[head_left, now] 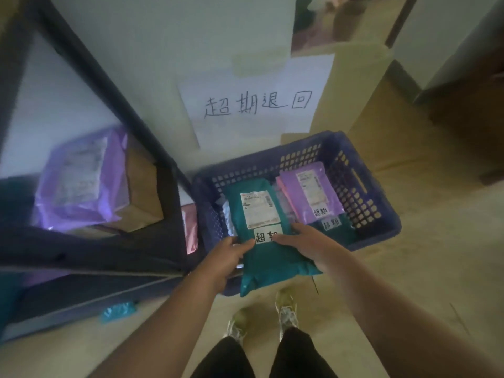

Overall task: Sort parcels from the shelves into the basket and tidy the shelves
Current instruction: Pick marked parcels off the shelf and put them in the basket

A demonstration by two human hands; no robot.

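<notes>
The person is holding a teal parcel [272,264] over the blue basket's [377,205] near rim, left hand [231,253] and right hand [304,241] each clamping its lower part. Best be lowering it flat, label up, beside the purple parcel [305,190] before letting go.

My forearms [169,309] are bare along their whole visible length, right up to the wrists at the near rim of the basket [376,211]. Just below the basket I wear yellow-green trainers [286,306] with silver-grey panels; below those, nearest me, my legs are in black trousers [294,356].
</notes>
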